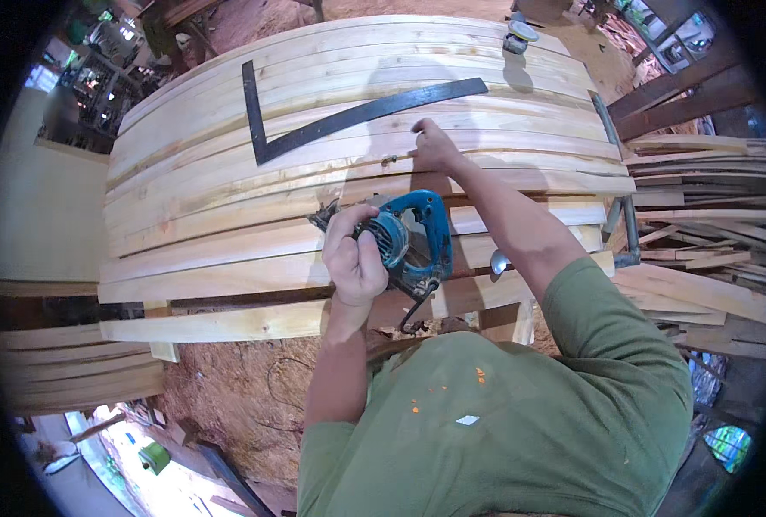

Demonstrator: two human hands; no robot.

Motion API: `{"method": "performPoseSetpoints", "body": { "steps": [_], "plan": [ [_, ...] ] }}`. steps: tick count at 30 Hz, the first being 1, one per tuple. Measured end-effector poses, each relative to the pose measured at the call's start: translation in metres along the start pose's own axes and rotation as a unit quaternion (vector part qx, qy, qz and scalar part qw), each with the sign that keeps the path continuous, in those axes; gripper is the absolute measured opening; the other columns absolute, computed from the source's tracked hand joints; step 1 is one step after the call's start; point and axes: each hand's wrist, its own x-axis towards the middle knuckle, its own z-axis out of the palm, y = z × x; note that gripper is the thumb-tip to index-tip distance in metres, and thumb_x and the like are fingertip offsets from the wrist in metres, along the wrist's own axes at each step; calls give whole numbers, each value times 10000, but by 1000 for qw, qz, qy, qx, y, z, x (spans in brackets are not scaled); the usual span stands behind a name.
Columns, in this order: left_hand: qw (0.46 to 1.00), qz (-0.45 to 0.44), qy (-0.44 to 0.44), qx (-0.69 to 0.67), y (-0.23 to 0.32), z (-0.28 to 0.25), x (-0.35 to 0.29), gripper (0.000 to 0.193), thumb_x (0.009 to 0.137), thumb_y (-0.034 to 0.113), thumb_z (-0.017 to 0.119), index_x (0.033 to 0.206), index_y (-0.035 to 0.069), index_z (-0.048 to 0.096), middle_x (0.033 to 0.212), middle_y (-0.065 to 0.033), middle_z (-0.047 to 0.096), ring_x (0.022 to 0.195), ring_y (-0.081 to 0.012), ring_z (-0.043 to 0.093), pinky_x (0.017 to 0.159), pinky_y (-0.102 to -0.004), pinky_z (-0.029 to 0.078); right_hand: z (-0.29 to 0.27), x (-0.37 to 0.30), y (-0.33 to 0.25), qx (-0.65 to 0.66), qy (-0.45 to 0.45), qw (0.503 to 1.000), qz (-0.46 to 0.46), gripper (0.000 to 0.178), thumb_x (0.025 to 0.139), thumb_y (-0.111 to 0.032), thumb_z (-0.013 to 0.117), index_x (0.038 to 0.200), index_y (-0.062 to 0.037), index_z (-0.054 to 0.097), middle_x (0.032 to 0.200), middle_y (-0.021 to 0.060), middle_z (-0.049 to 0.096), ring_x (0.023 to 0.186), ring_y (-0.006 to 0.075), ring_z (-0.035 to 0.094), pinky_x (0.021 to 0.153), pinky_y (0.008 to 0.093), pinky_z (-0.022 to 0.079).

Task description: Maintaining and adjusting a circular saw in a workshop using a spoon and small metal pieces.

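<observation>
My left hand [354,261] is closed, its curled fingers against the front end of a blue handheld power tool [393,237]. The tool has a vented round motor housing and a loop handle on its right side; it rests on pale wooden boards [219,237] laid side by side. A black cord hangs from its near end. My right hand [437,146] reaches over the boards with thumb and index finger apart and nothing visible between them. Just beyond it lies a dark carpenter's square [374,115], its short arm toward the left.
A small round-topped device [521,34] stands at the far right end of the boards. Beside my right forearm is a shiny rounded metal object [499,261]. A metal pipe frame [631,224] borders the right edge. Stacked planks [701,215] lie further right, and more boards [77,370] at left.
</observation>
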Motion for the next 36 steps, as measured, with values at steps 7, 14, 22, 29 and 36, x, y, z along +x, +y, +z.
{"method": "performPoseSetpoints", "body": {
  "steps": [7,14,22,29,36],
  "plan": [
    [1000,-15,-4,-5,-1,-2,-4,233,916,-59,533,715,-59,417,1045,-305,702,904,-408,684,838,-477,553,2,-15,-41,-120,-160,972,-127,215,966,-202,610,1081,-53,714,1069,215,691,1041,439,648,930,498,531],
    [1000,13,-2,-21,-10,1,-6,283,1036,72,508,803,-88,517,1091,-279,703,963,-316,675,869,-392,541,-7,-1,-24,-172,-109,972,-118,218,971,-211,610,1021,-10,675,1026,200,675,1034,405,663,903,481,533],
    [996,-80,-37,-10,-2,-6,-2,121,908,8,636,971,-89,666,1068,-192,715,937,-300,698,857,-380,547,-32,-140,-53,510,44,817,267,262,1050,-307,543,912,-109,645,747,-4,586,637,133,545,583,296,457],
    [968,-219,-51,-111,-15,3,-3,230,970,135,647,1118,-27,717,975,-94,724,902,-164,665,852,-285,515,-21,-203,-83,653,32,668,355,363,1071,-214,433,1057,49,681,883,195,730,711,262,727,618,403,627],
    [897,-322,127,-274,-1,18,1,388,1035,272,514,1055,-68,700,991,-138,743,882,-247,715,841,-388,586,-103,-198,-145,645,109,713,252,316,1056,-203,494,914,36,644,789,161,677,661,269,685,615,409,610]
  ]
}}
